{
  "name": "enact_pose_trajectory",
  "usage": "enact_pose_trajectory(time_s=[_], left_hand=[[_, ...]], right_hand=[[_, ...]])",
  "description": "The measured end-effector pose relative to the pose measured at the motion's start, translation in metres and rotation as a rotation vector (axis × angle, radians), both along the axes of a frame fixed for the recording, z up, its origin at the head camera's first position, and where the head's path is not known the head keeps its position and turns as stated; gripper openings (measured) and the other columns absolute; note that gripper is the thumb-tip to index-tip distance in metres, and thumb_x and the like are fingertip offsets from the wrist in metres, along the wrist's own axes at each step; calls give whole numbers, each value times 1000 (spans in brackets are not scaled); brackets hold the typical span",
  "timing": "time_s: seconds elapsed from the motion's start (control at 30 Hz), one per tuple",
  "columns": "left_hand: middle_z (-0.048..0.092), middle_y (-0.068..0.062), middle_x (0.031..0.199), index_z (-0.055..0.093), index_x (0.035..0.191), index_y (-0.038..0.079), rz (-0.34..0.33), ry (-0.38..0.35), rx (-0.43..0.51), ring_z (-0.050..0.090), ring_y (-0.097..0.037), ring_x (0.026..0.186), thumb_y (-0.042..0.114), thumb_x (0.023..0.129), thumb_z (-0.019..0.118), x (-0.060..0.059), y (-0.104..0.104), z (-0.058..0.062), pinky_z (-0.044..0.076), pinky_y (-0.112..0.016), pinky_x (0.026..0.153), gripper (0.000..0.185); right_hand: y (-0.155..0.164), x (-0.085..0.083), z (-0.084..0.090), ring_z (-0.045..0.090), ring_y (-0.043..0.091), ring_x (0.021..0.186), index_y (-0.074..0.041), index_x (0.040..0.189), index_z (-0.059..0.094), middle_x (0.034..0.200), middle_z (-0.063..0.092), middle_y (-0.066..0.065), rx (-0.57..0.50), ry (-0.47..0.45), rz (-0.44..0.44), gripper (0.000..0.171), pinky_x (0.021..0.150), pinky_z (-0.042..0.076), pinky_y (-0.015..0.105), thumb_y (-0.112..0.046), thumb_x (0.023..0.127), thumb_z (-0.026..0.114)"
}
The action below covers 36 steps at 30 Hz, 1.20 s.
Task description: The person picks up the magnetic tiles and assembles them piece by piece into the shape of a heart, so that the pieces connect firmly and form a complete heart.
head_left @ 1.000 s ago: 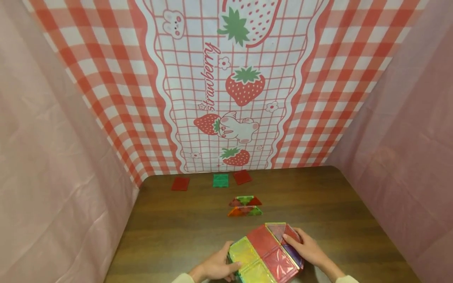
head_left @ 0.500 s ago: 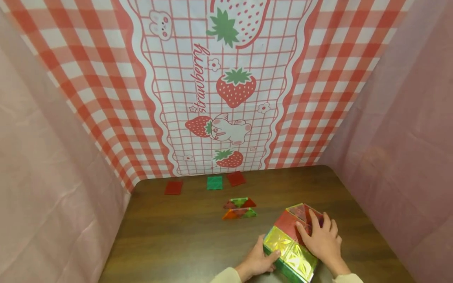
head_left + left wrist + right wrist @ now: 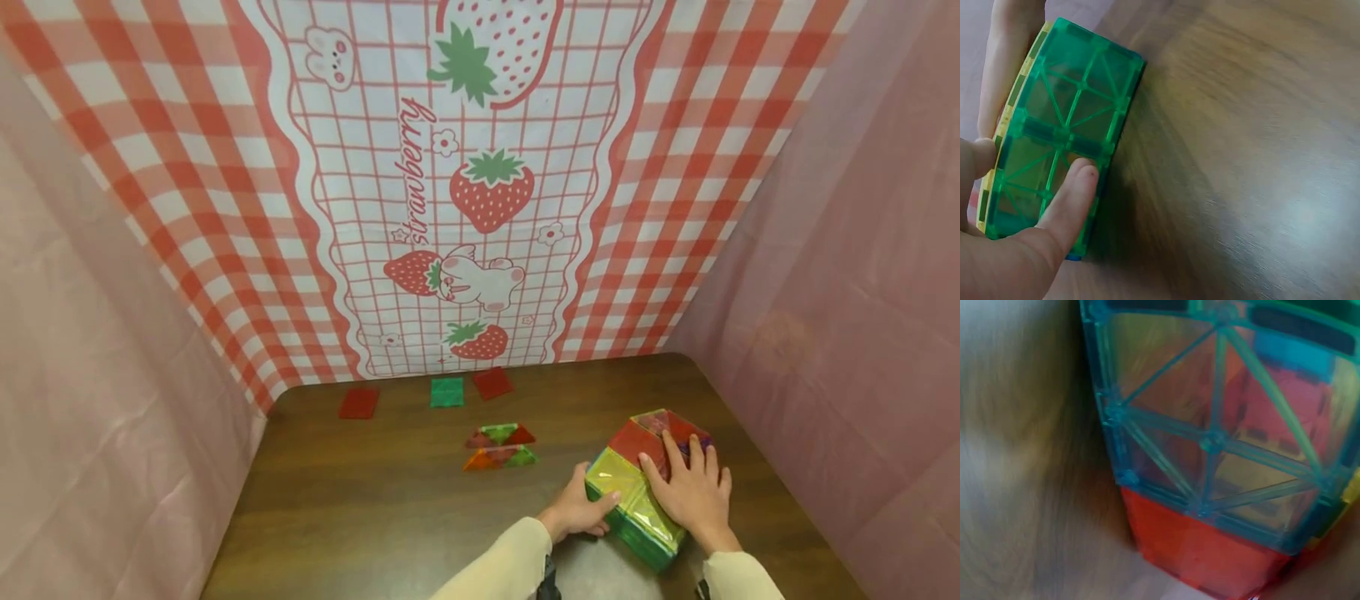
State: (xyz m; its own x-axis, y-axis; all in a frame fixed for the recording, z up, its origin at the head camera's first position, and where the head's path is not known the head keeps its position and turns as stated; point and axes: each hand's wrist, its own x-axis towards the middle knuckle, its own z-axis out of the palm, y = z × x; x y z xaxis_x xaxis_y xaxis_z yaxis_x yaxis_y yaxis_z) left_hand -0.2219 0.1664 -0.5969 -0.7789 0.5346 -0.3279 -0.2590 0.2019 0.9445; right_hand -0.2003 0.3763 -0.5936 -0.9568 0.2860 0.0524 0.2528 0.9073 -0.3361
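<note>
Dark wood-grain table [image 3: 375,500], strawberry gingham backdrop [image 3: 480,192], pink drapes either side, left hand [image 3: 581,510] gripping magnetic-tile box [image 3: 637,492], right hand [image 3: 693,492] flat on top, fingers straight.

a dark wooden table [image 3: 360,508] fills the near scene. at its far edge lie three flat square tiles: a red tile [image 3: 358,403] to the left, a green tile [image 3: 447,392] in the middle, another red tile [image 3: 492,382] just right of it. nearer, two rows of triangular tiles [image 3: 499,447] lie flat, close together. a strawberry-print checked cloth [image 3: 465,183] hangs behind, pink sheets [image 3: 97,358] at both sides.
</note>
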Motion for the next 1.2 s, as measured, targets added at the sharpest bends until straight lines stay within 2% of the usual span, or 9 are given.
enact_pose_trajectory(time_s=[0.23, 0.37, 0.53, 0.67, 0.8, 0.9, 1.0, 1.1, 1.2], left_hand=[[62, -17, 91, 22, 145, 17, 52, -29, -47, 67, -37, 76, 40, 89, 61, -5, 1, -2, 55, -47, 69, 72], [60, -13, 88, 26, 143, 13, 60, 13, -56, 66, -35, 73, 38, 91, 60, -3, -5, -5, 55, -45, 65, 67], [61, -6, 84, 36, 139, 9, 31, 166, -137, 55, -15, 63, 34, 93, 57, -3, -20, -2, 45, -30, 57, 57], [65, -4, 81, 49, 128, 4, -36, 298, -164, 54, -7, 61, 27, 93, 57, -4, -48, 2, 44, -24, 56, 43], [68, -7, 80, 61, 113, 3, -70, 358, -187, 58, -8, 62, 21, 94, 55, -7, -82, 2, 45, -22, 56, 27], [69, -10, 81, 65, 106, 2, -54, 338, -190, 62, -15, 65, 18, 94, 54, -8, -104, 0, 46, -24, 56, 22], [69, -14, 83, 65, 102, -1, -27, 302, -160, 66, -25, 71, 14, 94, 55, -8, -127, -2, 49, -25, 58, 20], [68, -16, 84, 65, 100, -3, -14, 276, -133, 66, -30, 74, 11, 94, 54, -8, -146, -5, 51, -26, 59, 19], [68, -18, 83, 65, 98, -4, -18, 280, -144, 67, -30, 73, 10, 93, 55, -8, -163, -7, 51, -25, 58, 18]], right_hand=[[3, -15, -13, 6, 58, 134, -20, 151, 20, 148, 16, 35, 20, 32, 17, 78, 97, 2, 77, -69, 90, 29], [0, -16, -16, 7, 58, 134, -21, 151, 21, 149, 15, 33, 15, 37, 7, 78, 98, 0, 76, -69, 90, 29], [2, -17, -11, 6, 60, 133, -18, 151, 21, 149, 14, 34, 12, 29, 6, 79, 97, 0, 77, -69, 90, 28], [-8, -18, 4, 9, 61, 131, -10, 147, 29, 145, 21, 36, 11, 44, 37, 76, 96, 3, 76, -63, 93, 31], [-41, -23, 26, 26, 54, 126, -7, 132, 49, 135, 41, 30, 67, 165, 155, 59, 98, 16, 70, -51, 92, 48], [-76, -29, 40, 42, 45, 116, -8, 116, 62, 121, 56, 22, 166, 292, 293, 45, 92, 31, 61, -40, 84, 65], [-114, -39, 48, 55, 37, 101, -10, 105, 68, 106, 64, 13, 239, 383, 434, 36, 82, 43, 53, -33, 78, 72], [-146, -49, 48, 60, 29, 88, -12, 105, 68, 100, 65, 6, 237, 349, 541, 33, 74, 49, 45, -30, 78, 73], [-166, -59, 40, 61, 21, 72, -13, 108, 67, 98, 63, 3, 234, 270, 587, 34, 61, 50, 37, -28, 78, 74]])
